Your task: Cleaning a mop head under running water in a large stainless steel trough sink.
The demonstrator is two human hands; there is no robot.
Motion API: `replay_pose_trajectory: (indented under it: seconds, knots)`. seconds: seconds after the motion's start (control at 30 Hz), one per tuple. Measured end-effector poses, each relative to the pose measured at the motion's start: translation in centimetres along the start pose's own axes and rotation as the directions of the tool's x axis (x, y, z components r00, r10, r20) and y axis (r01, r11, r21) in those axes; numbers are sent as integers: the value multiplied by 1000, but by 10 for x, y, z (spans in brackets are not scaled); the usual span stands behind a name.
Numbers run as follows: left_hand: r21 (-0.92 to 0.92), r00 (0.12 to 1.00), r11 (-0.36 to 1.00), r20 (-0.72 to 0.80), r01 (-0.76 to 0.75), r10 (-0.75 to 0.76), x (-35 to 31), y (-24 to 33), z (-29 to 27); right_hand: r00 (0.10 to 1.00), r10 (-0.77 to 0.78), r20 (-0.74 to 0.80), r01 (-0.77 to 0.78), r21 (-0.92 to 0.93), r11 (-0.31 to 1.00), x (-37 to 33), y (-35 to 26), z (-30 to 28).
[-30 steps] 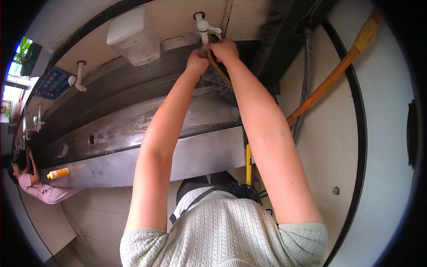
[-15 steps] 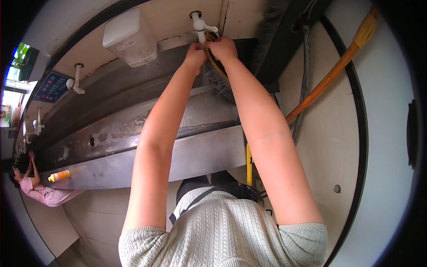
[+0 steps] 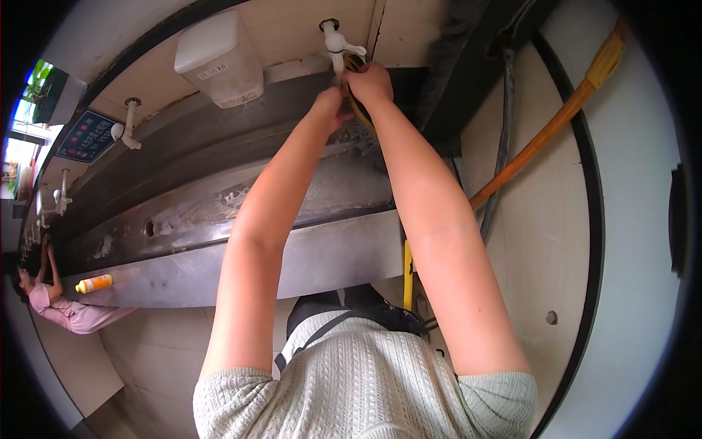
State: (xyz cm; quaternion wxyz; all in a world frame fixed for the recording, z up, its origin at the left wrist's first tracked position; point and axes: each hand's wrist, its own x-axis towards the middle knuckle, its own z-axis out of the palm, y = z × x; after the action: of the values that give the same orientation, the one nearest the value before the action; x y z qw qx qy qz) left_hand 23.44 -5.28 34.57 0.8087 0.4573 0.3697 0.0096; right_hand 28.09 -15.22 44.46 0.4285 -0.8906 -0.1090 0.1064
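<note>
A white tap (image 3: 336, 45) with a lever handle juts from the wall above a long metal trough sink (image 3: 292, 192). My right hand (image 3: 371, 82) is closed on a thin yellow-and-dark hose (image 3: 354, 64) next to the spout. The hose curves down behind my right wrist toward the trough. Just below the spout is my left hand (image 3: 333, 107), beside the hose. Most of its fingers are hidden, so I cannot see whether it grips anything.
A white plastic box (image 3: 219, 62) hangs on the wall at left, and more white taps (image 3: 129, 126) line it. A yellow bottle (image 3: 94, 283) lies on the trough's front ledge near another person (image 3: 73, 311). A wooden pole (image 3: 537, 146) leans at right.
My left hand has dropped slightly away from the spout. My right hand stays beside the tap with the hose. The view has shifted a little.
</note>
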Motion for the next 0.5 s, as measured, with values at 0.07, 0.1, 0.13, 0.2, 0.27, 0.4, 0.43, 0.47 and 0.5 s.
replay_pose_trajectory:
  seconds: [0.07, 0.1, 0.13, 0.2, 0.27, 0.4, 0.43, 0.47, 0.5]
  knots:
    - [-155, 983, 974, 55, -166, 177, 16, 0, -17, 1000, -10, 19, 10, 8, 1000, -1, -8, 11]
    - [-133, 981, 975, 45, -181, 188, 15, 1, -11, 1000, 8, 7, -8, 8, 1000, 1, -2, 11]
    - [-108, 980, 976, 43, -191, 196, 12, 3, 0, 1000, 18, -3, -18, 1, 1000, 8, 8, 8]
    - [-114, 982, 981, 88, -156, 166, 0, 6, 19, 997, 64, 38, -66, 44, 997, 22, 29, 0]
    - [-121, 984, 984, 103, -133, 146, -6, 12, 17, 999, 12, -31, -11, 34, 999, 25, 38, 6]
    - [-114, 994, 987, -14, -113, 113, -5, 38, 3, 996, 71, 62, -76, 85, 993, 22, 24, 11]
    - [-105, 988, 982, -10, -156, 156, -4, 42, 2, 996, 68, 65, -74, 84, 994, 21, 22, 12]
    - [-107, 988, 982, -15, -157, 156, -5, 44, 1, 996, 61, 71, -67, 97, 993, 19, 20, 14]
    - [-104, 983, 978, 10, -182, 184, -4, 46, 0, 996, 55, 74, -62, 109, 992, 19, 21, 16]
